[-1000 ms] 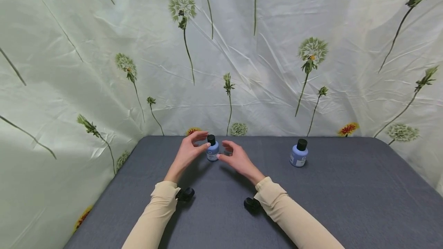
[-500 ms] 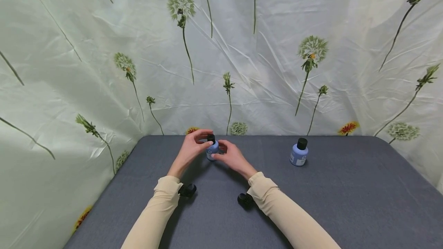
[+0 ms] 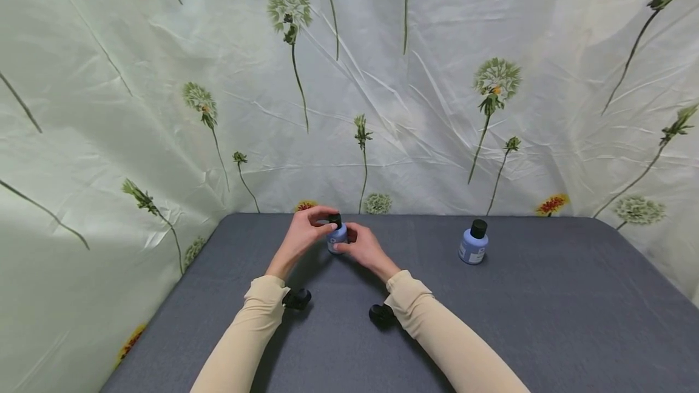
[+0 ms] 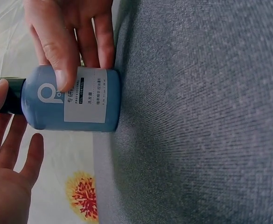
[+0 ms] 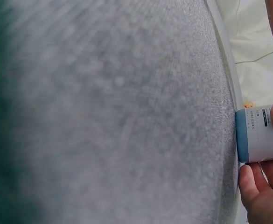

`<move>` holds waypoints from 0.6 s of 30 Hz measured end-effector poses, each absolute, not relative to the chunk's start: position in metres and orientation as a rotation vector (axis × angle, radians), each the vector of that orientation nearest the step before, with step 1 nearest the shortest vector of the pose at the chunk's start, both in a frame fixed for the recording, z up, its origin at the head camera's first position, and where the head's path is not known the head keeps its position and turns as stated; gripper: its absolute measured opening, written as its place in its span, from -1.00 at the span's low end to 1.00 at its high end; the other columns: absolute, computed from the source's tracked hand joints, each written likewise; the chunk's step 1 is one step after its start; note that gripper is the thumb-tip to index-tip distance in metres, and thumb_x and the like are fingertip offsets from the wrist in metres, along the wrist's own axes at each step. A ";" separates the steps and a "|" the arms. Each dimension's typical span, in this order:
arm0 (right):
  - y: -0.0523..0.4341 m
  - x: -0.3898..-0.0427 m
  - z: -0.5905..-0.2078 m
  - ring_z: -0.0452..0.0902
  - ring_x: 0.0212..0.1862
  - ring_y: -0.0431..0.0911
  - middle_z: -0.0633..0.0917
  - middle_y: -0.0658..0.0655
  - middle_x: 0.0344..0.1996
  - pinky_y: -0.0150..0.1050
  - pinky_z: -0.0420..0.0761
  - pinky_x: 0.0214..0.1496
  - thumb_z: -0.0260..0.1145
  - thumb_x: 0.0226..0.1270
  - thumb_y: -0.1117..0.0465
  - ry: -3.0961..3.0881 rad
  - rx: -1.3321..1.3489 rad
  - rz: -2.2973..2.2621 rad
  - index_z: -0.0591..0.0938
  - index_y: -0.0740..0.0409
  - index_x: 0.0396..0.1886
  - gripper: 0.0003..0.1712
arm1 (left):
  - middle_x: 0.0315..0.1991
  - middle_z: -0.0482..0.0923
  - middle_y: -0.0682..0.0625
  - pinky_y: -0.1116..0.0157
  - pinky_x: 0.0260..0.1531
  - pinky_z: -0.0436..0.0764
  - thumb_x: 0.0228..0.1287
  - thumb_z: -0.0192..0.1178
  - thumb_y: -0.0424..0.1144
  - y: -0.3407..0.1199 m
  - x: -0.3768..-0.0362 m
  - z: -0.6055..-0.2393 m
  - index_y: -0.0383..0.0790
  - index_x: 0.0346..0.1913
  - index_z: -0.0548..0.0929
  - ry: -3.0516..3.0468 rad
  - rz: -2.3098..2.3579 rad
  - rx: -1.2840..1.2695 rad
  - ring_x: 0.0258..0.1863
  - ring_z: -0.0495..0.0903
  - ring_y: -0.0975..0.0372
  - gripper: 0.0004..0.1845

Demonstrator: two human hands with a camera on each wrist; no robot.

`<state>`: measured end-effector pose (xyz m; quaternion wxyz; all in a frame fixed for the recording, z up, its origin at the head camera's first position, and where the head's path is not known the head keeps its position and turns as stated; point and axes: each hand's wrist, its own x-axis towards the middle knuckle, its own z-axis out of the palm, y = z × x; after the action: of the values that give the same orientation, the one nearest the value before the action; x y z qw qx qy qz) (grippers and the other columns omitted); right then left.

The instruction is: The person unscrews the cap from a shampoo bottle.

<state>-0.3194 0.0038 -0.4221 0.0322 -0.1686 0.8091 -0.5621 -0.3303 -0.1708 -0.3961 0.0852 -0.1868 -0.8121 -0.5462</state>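
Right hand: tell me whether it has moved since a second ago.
Yes. The right hand has moved forward and left across the grey table, closing onto the small blue bottle, which its fingers now grip.

a second blue bottle with a black cap is standing upright on the grey table, a floral cloth hanging behind.

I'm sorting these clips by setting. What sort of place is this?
Probably a makeshift recording booth, not a lived-in room: a creased flower-print sheet hangs as the backdrop behind a table covered in grey cloth, which bears only two small blue bottles.
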 end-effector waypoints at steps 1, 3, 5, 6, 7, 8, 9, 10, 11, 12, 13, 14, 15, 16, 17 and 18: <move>0.005 -0.319 -0.422 0.54 0.14 0.11 0.61 0.28 0.11 -0.07 0.57 0.06 0.40 0.29 0.30 2.491 -0.522 -1.726 0.48 0.32 0.28 -0.43 | -0.03 0.65 -0.09 0.08 -0.06 0.59 0.23 0.36 -0.38 -0.170 -0.330 -0.396 -0.27 0.05 0.70 -2.426 -1.631 -0.557 -0.03 0.62 0.09 -0.68; 0.007 -0.317 -0.421 0.53 0.15 0.12 0.60 0.28 0.12 -0.06 0.57 0.07 0.39 0.31 0.31 2.488 -0.527 -1.721 0.48 0.32 0.28 -0.43 | -0.03 0.65 -0.09 0.07 -0.07 0.59 0.23 0.36 -0.37 -0.169 -0.330 -0.395 -0.28 0.06 0.70 -2.434 -1.631 -0.559 -0.03 0.62 0.09 -0.68; 0.010 -0.315 -0.420 0.53 0.15 0.12 0.60 0.28 0.11 -0.05 0.57 0.07 0.38 0.31 0.31 2.491 -0.540 -1.717 0.48 0.32 0.28 -0.45 | -0.03 0.66 -0.07 0.08 -0.08 0.59 0.24 0.35 -0.36 -0.168 -0.329 -0.394 -0.27 0.05 0.70 -2.438 -1.621 -0.574 -0.03 0.62 0.11 -0.69; 0.011 -0.314 -0.419 0.53 0.15 0.12 0.60 0.28 0.11 -0.05 0.56 0.07 0.38 0.32 0.31 2.494 -0.550 -1.716 0.48 0.32 0.27 -0.45 | -0.03 0.66 -0.06 0.10 -0.08 0.60 0.25 0.35 -0.35 -0.167 -0.329 -0.393 -0.25 0.04 0.71 -2.440 -1.619 -0.581 -0.03 0.62 0.13 -0.70; 0.012 -0.314 -0.419 0.53 0.14 0.12 0.60 0.28 0.10 -0.05 0.57 0.06 0.38 0.31 0.31 2.499 -0.558 -1.714 0.49 0.33 0.26 -0.46 | -0.02 0.65 -0.08 0.08 -0.07 0.59 0.25 0.34 -0.36 -0.166 -0.325 -0.389 -0.25 0.04 0.71 -2.446 -1.623 -0.589 -0.02 0.62 0.11 -0.71; 0.013 -0.313 -0.418 0.54 0.13 0.12 0.61 0.27 0.09 -0.05 0.57 0.06 0.38 0.31 0.31 2.504 -0.565 -1.715 0.50 0.33 0.25 -0.47 | -0.01 0.65 -0.10 0.08 -0.07 0.59 0.26 0.34 -0.37 -0.164 -0.321 -0.384 -0.25 0.04 0.71 -2.450 -1.624 -0.601 -0.01 0.62 0.10 -0.72; 0.014 -0.312 -0.418 0.54 0.12 0.12 0.61 0.28 0.08 -0.06 0.57 0.05 0.38 0.31 0.31 2.505 -0.571 -1.718 0.50 0.34 0.24 -0.48 | 0.00 0.64 -0.12 0.07 -0.06 0.59 0.26 0.33 -0.38 -0.163 -0.316 -0.380 -0.26 0.04 0.70 -2.455 -1.630 -0.612 0.00 0.62 0.07 -0.72; 0.015 -0.311 -0.418 0.55 0.11 0.12 0.62 0.28 0.07 -0.06 0.57 0.05 0.38 0.31 0.31 2.511 -0.575 -1.718 0.50 0.35 0.24 -0.48 | 0.01 0.64 -0.15 0.07 -0.07 0.59 0.27 0.32 -0.39 -0.162 -0.312 -0.375 -0.27 0.05 0.70 -2.458 -1.636 -0.620 0.00 0.61 0.04 -0.72; 0.016 -0.310 -0.418 0.55 0.11 0.12 0.62 0.28 0.07 -0.06 0.57 0.05 0.38 0.31 0.31 2.511 -0.576 -1.721 0.50 0.35 0.24 -0.47 | 0.02 0.63 -0.17 0.06 -0.06 0.59 0.28 0.31 -0.40 -0.160 -0.308 -0.371 -0.30 0.06 0.69 -2.465 -1.646 -0.625 0.01 0.61 0.01 -0.71; 0.017 -0.309 -0.418 0.55 0.12 0.13 0.62 0.29 0.07 -0.05 0.57 0.05 0.38 0.30 0.31 2.511 -0.578 -1.724 0.50 0.36 0.24 -0.47 | 0.02 0.63 -0.20 0.05 -0.06 0.59 0.28 0.30 -0.42 -0.159 -0.303 -0.367 -0.33 0.06 0.68 -2.470 -1.654 -0.627 0.01 0.60 -0.02 -0.71; 0.018 -0.308 -0.419 0.55 0.12 0.13 0.62 0.29 0.07 -0.06 0.57 0.05 0.38 0.30 0.31 2.513 -0.577 -1.725 0.50 0.36 0.24 -0.47 | 0.03 0.62 -0.23 0.04 -0.05 0.58 0.28 0.29 -0.43 -0.157 -0.299 -0.362 -0.37 0.07 0.67 -2.475 -1.659 -0.632 0.02 0.60 -0.05 -0.70; 0.018 -0.308 -0.419 0.55 0.12 0.13 0.61 0.30 0.07 -0.06 0.58 0.05 0.39 0.30 0.31 2.514 -0.576 -1.728 0.50 0.37 0.24 -0.46 | 0.03 0.62 -0.23 0.05 -0.06 0.59 0.28 0.29 -0.43 -0.156 -0.298 -0.362 -0.39 0.07 0.66 -2.474 -1.661 -0.636 0.02 0.60 -0.05 -0.70; 0.019 -0.307 -0.419 0.55 0.12 0.14 0.61 0.30 0.07 -0.06 0.58 0.04 0.39 0.30 0.31 2.514 -0.573 -1.731 0.49 0.37 0.24 -0.46 | 0.03 0.62 -0.23 0.05 -0.06 0.59 0.28 0.29 -0.43 -0.156 -0.297 -0.362 -0.39 0.07 0.66 -2.473 -1.664 -0.636 0.02 0.60 -0.05 -0.70; 0.020 -0.306 -0.419 0.54 0.12 0.14 0.61 0.31 0.07 -0.06 0.59 0.03 0.39 0.30 0.31 2.515 -0.572 -1.732 0.49 0.38 0.25 -0.45 | 0.03 0.62 -0.23 0.06 -0.06 0.59 0.28 0.29 -0.42 -0.155 -0.297 -0.362 -0.41 0.07 0.66 -2.472 -1.671 -0.635 0.02 0.60 -0.05 -0.69; 0.021 -0.304 -0.419 0.55 0.12 0.13 0.61 0.30 0.08 -0.07 0.59 0.02 0.39 0.30 0.31 2.510 -0.563 -1.739 0.49 0.36 0.25 -0.45 | 0.03 0.62 -0.23 0.06 -0.06 0.59 0.28 0.30 -0.42 -0.154 -0.296 -0.362 -0.41 0.07 0.66 -2.473 -1.674 -0.633 0.01 0.61 -0.05 -0.69; 0.021 -0.304 -0.419 0.55 0.12 0.13 0.62 0.29 0.07 -0.08 0.60 0.00 0.39 0.30 0.31 2.509 -0.555 -1.744 0.49 0.35 0.25 -0.45 | 0.03 0.62 -0.23 0.07 -0.06 0.59 0.28 0.30 -0.42 -0.154 -0.295 -0.361 -0.41 0.07 0.66 -2.469 -1.676 -0.633 0.02 0.61 -0.04 -0.69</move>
<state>-0.3037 0.0213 -0.4186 0.0183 -0.1786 0.8078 -0.5615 -0.2954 -0.1536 -0.3614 0.0454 -0.2071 -0.8086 -0.5488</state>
